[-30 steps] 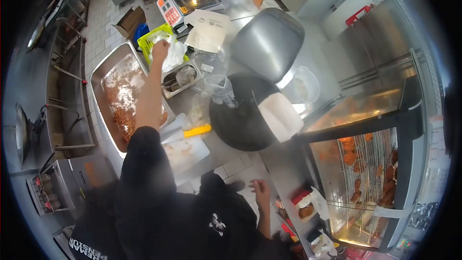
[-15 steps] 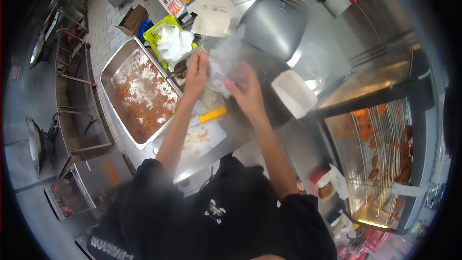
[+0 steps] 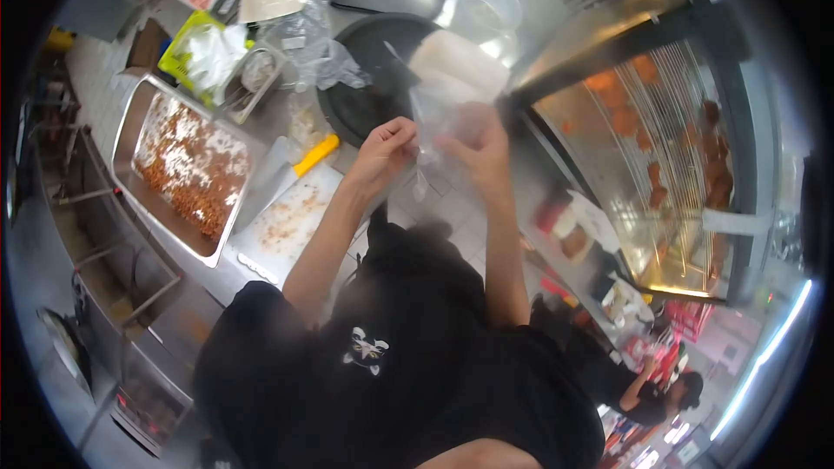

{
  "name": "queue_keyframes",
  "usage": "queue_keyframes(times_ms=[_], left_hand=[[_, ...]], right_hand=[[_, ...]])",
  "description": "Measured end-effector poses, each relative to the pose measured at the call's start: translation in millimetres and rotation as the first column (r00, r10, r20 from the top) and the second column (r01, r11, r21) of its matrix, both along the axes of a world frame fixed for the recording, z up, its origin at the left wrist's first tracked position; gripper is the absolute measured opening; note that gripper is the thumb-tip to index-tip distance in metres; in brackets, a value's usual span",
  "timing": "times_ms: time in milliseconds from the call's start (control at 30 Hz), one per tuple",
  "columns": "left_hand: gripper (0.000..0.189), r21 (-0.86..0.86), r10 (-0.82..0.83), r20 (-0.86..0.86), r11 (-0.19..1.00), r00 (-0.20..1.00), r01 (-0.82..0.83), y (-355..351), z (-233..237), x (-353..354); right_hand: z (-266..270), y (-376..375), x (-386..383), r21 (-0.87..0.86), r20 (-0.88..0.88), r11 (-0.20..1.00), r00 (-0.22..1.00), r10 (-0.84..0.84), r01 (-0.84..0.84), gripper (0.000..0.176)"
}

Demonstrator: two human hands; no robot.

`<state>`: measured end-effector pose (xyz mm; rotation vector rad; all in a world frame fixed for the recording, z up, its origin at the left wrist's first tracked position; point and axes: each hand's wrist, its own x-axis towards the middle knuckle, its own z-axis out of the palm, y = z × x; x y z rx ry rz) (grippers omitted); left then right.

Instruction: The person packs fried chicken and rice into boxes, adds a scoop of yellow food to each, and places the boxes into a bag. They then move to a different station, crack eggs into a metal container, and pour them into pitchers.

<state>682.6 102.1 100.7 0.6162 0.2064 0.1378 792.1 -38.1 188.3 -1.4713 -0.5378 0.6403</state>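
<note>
A thin clear plastic bag [image 3: 427, 122] hangs in front of my body, between my two hands. The thumb and fingers of my left hand [image 3: 387, 153] are pinched together at its left edge. My right hand [image 3: 479, 146] grips the other side, its fingers curled and partly blurred behind the film. Just beyond the bag is an open white paper container [image 3: 465, 61], beside a round black pan [image 3: 343, 102]. To the left of my hands, a cleaver with a yellow handle [image 3: 317, 155] lies by a white cutting board [image 3: 300, 208] strewn with crumbs.
A deep steel tray [image 3: 126, 135] of brown and white crumbly food is at the left. Behind it are a green basket [image 3: 178, 50] and crumpled clear plastic [image 3: 304, 39]. A lit glass display case [image 3: 556, 135] with fried food stands right. Another person [image 3: 651, 399] is at lower right.
My view has turned right, so the counter items now appear farther left. My hands, with the plastic bag, have moved off the counter's middle to above the floor by its edge.
</note>
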Motion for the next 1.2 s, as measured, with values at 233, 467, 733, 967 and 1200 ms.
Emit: queue_keyframes(times_ms=[233, 467, 733, 967, 1200], left_hand=[[0.023, -0.148, 0.123, -0.099, 0.979, 0.987, -0.137, -40, 6, 19], [0.043, 0.109, -0.21, -0.037, 0.971, 0.977, 0.213, -151, 37, 30], [0.007, 0.169, -0.046, 0.002, 0.985, 0.999, 0.045, -230, 33, 45], [0.028, -0.1, 0.006, -0.131, 0.995, 0.991, -0.019, -302, 49, 24], [0.013, 0.232, -0.021, -0.191, 0.971, 0.981, 0.066, -355, 29, 5]], right_hand=[[7, -102, 7, -0.101, 0.037, 0.967, 0.972, -0.233, 0.235, 0.037], [9, -178, 1, -0.019, 0.011, 0.977, 0.977, -0.214, 0.215, 0.046], [5, -289, 2, -0.058, 0.057, 0.918, 0.919, -0.389, 0.392, 0.029], [5, -365, -1, 0.21, -0.116, 0.88, 0.905, -0.41, 0.426, 0.022], [-25, -408, -3, 0.236, 0.006, 0.843, 0.867, -0.499, 0.484, 0.026]])
